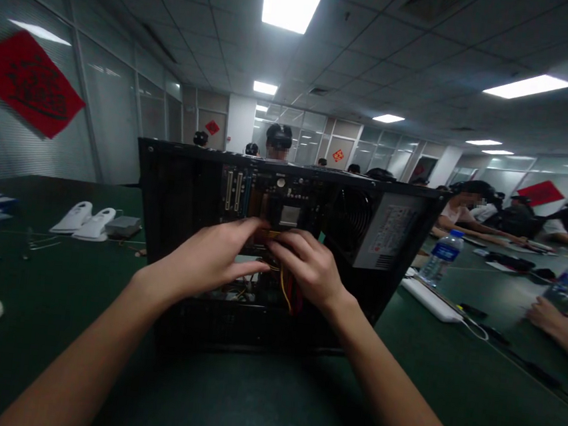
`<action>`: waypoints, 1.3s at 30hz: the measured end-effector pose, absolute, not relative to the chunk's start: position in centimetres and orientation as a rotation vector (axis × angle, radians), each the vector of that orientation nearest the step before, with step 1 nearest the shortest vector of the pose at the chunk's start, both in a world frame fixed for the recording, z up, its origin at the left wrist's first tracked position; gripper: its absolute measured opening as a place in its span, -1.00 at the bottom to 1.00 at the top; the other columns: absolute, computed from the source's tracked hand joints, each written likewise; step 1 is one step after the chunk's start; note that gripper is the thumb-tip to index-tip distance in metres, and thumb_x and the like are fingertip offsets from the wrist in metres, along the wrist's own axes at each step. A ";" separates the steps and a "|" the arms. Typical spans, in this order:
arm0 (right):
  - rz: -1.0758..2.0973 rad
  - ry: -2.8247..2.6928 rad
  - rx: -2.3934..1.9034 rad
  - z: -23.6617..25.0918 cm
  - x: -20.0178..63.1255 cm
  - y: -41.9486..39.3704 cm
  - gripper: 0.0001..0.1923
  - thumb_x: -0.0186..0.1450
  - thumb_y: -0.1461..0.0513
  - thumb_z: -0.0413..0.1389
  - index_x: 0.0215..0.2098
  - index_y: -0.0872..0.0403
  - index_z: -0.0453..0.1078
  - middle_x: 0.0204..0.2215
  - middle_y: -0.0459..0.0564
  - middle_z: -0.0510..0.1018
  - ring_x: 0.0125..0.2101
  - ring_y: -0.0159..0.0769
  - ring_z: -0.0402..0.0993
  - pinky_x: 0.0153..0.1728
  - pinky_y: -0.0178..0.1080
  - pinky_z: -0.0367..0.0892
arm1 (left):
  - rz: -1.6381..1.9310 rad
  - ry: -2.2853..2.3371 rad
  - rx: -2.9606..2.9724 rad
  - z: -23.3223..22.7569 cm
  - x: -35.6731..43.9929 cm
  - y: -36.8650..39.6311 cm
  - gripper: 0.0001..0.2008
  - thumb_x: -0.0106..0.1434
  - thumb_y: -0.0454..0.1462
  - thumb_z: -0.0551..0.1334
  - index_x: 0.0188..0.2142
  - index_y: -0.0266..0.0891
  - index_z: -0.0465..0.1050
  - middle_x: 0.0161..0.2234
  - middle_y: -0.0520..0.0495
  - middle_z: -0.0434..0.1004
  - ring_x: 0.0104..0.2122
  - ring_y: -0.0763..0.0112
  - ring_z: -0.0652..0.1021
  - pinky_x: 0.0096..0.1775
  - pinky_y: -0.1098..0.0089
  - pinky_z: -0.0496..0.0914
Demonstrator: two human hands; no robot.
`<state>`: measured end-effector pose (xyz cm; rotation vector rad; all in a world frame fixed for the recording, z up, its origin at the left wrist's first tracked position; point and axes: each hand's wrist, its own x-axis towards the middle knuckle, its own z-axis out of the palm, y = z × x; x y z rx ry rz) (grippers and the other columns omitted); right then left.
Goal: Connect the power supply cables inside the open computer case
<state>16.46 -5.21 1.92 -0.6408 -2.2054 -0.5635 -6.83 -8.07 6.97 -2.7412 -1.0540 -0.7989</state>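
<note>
Case: open black metal computer case [180,196] lying on its side on the dark green matte table [255,404], its circuit board facing up.
Left hand [209,256]: fingers curled, tips pressed on a small part at the board's middle; whether they pinch it cannot be told.
Right hand [309,266]: fingers bent onto the same spot, just above a bundle of yellow and red wires [289,294].
Power unit: one grey metal box [392,233] with a round fan grille.
Bottles: one clear plastic water bottle [441,255] to the right of the case.
Handsets: two white plastic ones [85,220].
</note>
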 end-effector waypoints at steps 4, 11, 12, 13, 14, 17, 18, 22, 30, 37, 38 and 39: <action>-0.625 -2.158 -1.031 1.7 17.5 -4.0 -0.67 0.45 0.32 -0.01 0.08 0.07 0.50 0.00 0.18 0.53 -0.01 -0.03 0.43 -0.13 -0.07 0.44 | -0.718 -1.203 -2.776 5.9 -6.2 -7.8 -0.58 0.38 -0.03 0.19 0.11 -0.19 0.42 0.04 -0.19 0.57 -0.02 0.12 0.60 -0.08 0.22 0.49; -0.645 -2.343 -1.337 0.7 17.2 -2.7 -0.70 0.39 0.33 0.06 0.02 0.04 0.51 -0.03 0.11 0.51 -0.04 -0.12 0.39 -0.31 -0.20 0.36 | -0.637 -1.311 -3.054 2.0 -3.0 -6.0 -0.64 0.45 -0.12 0.03 -0.16 -0.24 0.56 -0.18 -0.16 0.65 -0.21 0.19 0.61 -0.18 0.28 0.43; -0.656 -2.369 -1.349 0.5 17.0 -2.6 -0.71 0.39 0.32 0.06 0.01 0.03 0.51 -0.03 0.10 0.50 -0.02 -0.12 0.38 -0.32 -0.21 0.34 | -0.633 -1.371 -3.065 1.4 -2.5 -5.7 -0.63 0.44 -0.13 0.02 -0.20 -0.24 0.56 -0.21 -0.16 0.65 -0.24 0.21 0.60 -0.21 0.30 0.41; -0.668 -2.395 -1.355 0.4 16.8 -2.6 -0.73 0.40 0.31 0.06 0.00 0.03 0.51 -0.03 0.09 0.49 -0.01 -0.13 0.37 -0.34 -0.22 0.32 | -0.635 -1.422 -3.065 0.9 -2.1 -5.3 -0.63 0.44 -0.14 0.01 -0.24 -0.24 0.55 -0.24 -0.15 0.65 -0.27 0.22 0.59 -0.25 0.31 0.39; -0.679 -2.421 -1.354 0.2 16.7 -2.6 -0.74 0.41 0.30 0.05 -0.02 0.03 0.51 -0.03 0.09 0.48 -0.01 -0.13 0.36 -0.35 -0.22 0.31 | -0.643 -1.467 -3.056 0.4 -1.8 -5.1 -0.63 0.43 -0.14 0.01 -0.27 -0.24 0.54 -0.26 -0.14 0.64 -0.30 0.23 0.58 -0.28 0.32 0.36; -0.692 -2.504 -1.348 -0.1 16.4 -2.8 -0.77 0.41 0.30 0.03 -0.05 0.06 0.50 -0.05 0.09 0.48 -0.05 -0.15 0.37 -0.38 -0.24 0.26 | -0.672 -1.538 -3.048 -0.8 -1.3 -4.4 -0.63 0.39 -0.11 0.03 -0.34 -0.21 0.53 -0.33 -0.10 0.63 -0.36 0.25 0.54 -0.34 0.34 0.29; -0.697 -2.521 -1.352 -0.1 16.4 -2.9 -0.76 0.41 0.31 0.02 -0.05 0.07 0.49 -0.06 0.09 0.48 -0.06 -0.15 0.38 -0.40 -0.24 0.24 | -0.677 -1.556 -3.059 -1.1 -1.3 -4.2 -0.63 0.38 -0.10 0.03 -0.35 -0.20 0.53 -0.34 -0.08 0.62 -0.37 0.26 0.53 -0.35 0.34 0.27; -0.725 -2.567 -1.360 -0.3 16.7 -3.2 -0.77 0.42 0.31 0.01 -0.04 0.10 0.47 -0.08 0.12 0.49 -0.09 -0.13 0.39 -0.42 -0.25 0.20 | -0.697 -1.635 -3.107 -1.7 -1.5 -3.3 -0.65 0.33 -0.06 0.08 -0.36 -0.20 0.53 -0.40 -0.04 0.59 -0.39 0.28 0.51 -0.38 0.36 0.23; -0.703 -2.608 -1.337 -0.3 16.8 -1.5 -0.77 0.42 0.25 0.04 -0.04 0.09 0.49 -0.07 0.10 0.51 -0.10 -0.14 0.42 -0.34 -0.24 0.25 | -0.822 -1.645 -3.137 -1.7 -1.8 -2.0 -0.64 0.33 -0.11 0.04 -0.46 -0.24 0.43 -0.54 -0.01 0.45 -0.50 0.36 0.43 -0.44 0.37 0.15; -0.763 -2.631 -1.284 -0.9 16.5 0.0 -0.80 0.40 0.24 0.06 -0.11 0.13 0.49 -0.11 0.12 0.52 -0.11 -0.13 0.42 -0.39 -0.23 0.19 | -0.742 -1.686 -3.005 -2.1 -2.2 -1.5 -0.59 0.37 -0.11 0.02 -0.50 -0.24 0.43 -0.55 -0.04 0.47 -0.50 0.34 0.43 -0.45 0.37 0.13; -0.774 -2.639 -1.278 -1.0 16.4 0.1 -0.79 0.40 0.25 0.05 -0.11 0.13 0.49 -0.11 0.12 0.52 -0.11 -0.13 0.42 -0.41 -0.23 0.18 | -0.721 -1.682 -2.999 -2.1 -2.2 -1.5 -0.59 0.37 -0.11 0.02 -0.49 -0.24 0.44 -0.53 -0.06 0.50 -0.49 0.34 0.44 -0.44 0.37 0.14; -0.783 -2.646 -1.277 -1.1 16.4 0.1 -0.79 0.40 0.26 0.05 -0.10 0.13 0.49 -0.10 0.13 0.52 -0.12 -0.13 0.41 -0.41 -0.24 0.17 | -0.704 -1.683 -2.990 -2.1 -2.2 -1.5 -0.59 0.38 -0.11 0.02 -0.47 -0.24 0.46 -0.50 -0.07 0.53 -0.47 0.33 0.46 -0.43 0.37 0.14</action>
